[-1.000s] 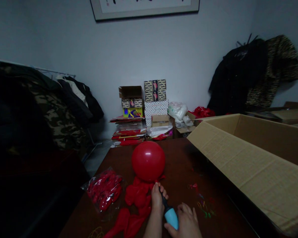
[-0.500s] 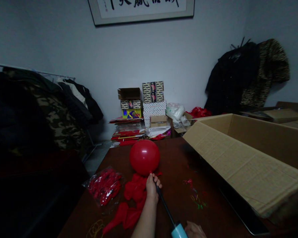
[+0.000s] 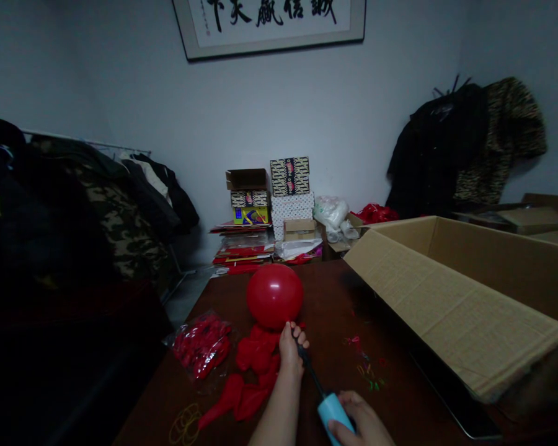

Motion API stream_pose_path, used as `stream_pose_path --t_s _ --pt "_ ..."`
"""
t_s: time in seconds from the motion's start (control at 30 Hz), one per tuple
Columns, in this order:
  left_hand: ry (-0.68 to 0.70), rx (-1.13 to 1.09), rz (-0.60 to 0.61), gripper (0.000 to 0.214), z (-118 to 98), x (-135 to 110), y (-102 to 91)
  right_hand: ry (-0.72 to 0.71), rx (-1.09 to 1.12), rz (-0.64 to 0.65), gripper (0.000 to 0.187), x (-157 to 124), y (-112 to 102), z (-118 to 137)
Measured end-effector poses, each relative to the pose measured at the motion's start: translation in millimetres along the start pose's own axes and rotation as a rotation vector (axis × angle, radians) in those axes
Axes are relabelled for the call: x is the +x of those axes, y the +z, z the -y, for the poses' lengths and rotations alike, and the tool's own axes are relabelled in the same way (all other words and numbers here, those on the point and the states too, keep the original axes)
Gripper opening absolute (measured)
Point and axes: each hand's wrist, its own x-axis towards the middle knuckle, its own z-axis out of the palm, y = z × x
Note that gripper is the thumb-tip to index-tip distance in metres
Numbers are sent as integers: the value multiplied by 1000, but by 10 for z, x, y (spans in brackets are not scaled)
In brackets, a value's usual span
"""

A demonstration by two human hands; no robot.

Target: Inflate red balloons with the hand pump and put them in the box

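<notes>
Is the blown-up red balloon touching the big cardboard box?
Apart. The head view shows it: a strip of dark tabletop lies plainly between the red balloon and the cardboard box.

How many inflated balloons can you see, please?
1: the red balloon, just beyond the left hand, at the end of the pump. Any low inside the large cardboard box would be hidden.

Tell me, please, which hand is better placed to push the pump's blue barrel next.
The right hand, I think: it grips the blue barrel, while the left hand is at the neck of the red balloon, holding the dark rod.
</notes>
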Motion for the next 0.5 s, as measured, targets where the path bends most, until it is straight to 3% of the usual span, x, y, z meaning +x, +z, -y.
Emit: stream_pose_path --t_s 0.27,0.4,0.5 --pt "-28 88 20 45 58 -42 -105 28 -46 -168 36 442 113 329" --pt "-37 156 -1 45 16 1 -172 30 -104 -196 40 429 267 335" --pt "-54 171 -21 42 31 23 -239 38 -171 -178 43 361 372 200"
